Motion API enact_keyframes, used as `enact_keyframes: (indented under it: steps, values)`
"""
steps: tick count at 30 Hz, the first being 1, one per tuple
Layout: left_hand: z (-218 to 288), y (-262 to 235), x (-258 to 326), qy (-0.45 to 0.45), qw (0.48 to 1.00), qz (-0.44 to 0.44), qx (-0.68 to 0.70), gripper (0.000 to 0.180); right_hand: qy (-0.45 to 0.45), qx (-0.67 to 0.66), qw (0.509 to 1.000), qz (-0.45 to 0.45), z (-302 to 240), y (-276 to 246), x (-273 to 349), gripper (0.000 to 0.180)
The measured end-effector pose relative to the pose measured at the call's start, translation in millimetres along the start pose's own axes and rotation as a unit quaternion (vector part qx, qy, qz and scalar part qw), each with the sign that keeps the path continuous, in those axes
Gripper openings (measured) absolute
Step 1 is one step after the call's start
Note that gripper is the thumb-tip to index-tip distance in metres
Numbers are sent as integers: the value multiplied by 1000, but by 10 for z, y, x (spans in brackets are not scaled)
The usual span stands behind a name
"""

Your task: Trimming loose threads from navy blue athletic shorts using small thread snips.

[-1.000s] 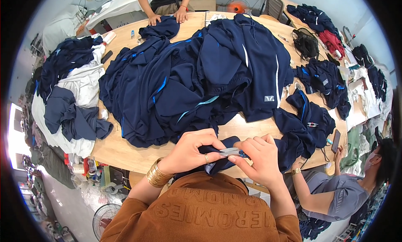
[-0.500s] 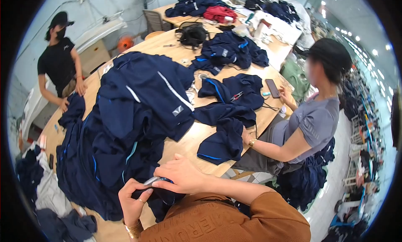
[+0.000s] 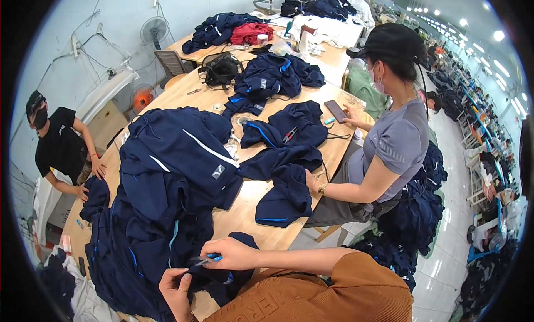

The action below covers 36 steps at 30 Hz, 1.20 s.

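Observation:
Low in the view, my left hand (image 3: 177,287) pinches the edge of a navy garment (image 3: 225,280) between thumb and fingers. Just beside it on the right, my right hand (image 3: 231,252) is closed on small thread snips (image 3: 211,258), with blue handles and a dark metal tip. The tip points toward the cloth at my left fingertips; whether the blades touch it I cannot tell. Part of the garment hangs below my right wrist. A large heap of navy jackets (image 3: 167,177) with white and blue stripes lies in front of my hands.
Across the wooden table (image 3: 236,213), a co-worker in grey (image 3: 397,135) at right touches navy cloth (image 3: 286,197) and a phone (image 3: 335,111). Red-handled snips (image 3: 290,135) lie on a garment there. Another co-worker in black (image 3: 61,144) stands at left, hands on the heap's edge.
The whole view has shifted. My right hand now sits above the cloth edge with the snips' blue handles showing, and more of the navy garment is visible beneath it. My left hand still pinches.

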State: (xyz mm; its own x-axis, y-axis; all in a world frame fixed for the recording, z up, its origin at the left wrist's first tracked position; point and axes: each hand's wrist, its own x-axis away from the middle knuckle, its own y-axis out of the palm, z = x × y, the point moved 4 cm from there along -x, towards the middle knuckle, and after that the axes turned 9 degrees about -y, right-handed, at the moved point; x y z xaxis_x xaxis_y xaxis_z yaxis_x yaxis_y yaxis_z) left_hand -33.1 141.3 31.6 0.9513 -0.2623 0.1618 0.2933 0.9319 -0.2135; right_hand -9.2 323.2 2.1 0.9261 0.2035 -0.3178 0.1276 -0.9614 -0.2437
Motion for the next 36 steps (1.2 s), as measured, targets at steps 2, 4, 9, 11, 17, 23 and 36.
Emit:
enact_keyframes:
  steps: [2, 4, 9, 11, 17, 23, 36]
  values:
    - [4, 22, 65, -37, 999, -35, 12, 14, 16, -28, 999, 7, -29, -34, 8, 18]
    - [1, 43, 105, -34, 998, -35, 28, 17, 0, -21, 1000, 8, -35, -18, 7, 17]
    - [-81, -42, 164, -20, 997, -26, 73, 24, -17, -14, 1000, -1, -118, 60, 8, 16]
    - [-116, -17, 156, -18, 997, -32, 70, 25, -23, 9, 1000, 12, -119, 52, 70, 15]
    - [-282, 27, 94, 21, 997, -67, 41, 22, -47, 88, 994, 41, -145, 59, 135, 18]
    - [-181, -14, -17, -20, 982, -176, -62, 18, -74, 178, 976, 97, -368, -27, 158, 11]
    - [-2, 126, -158, 72, 987, -96, -107, 11, 45, 201, 968, 143, -94, -132, 191, 14]
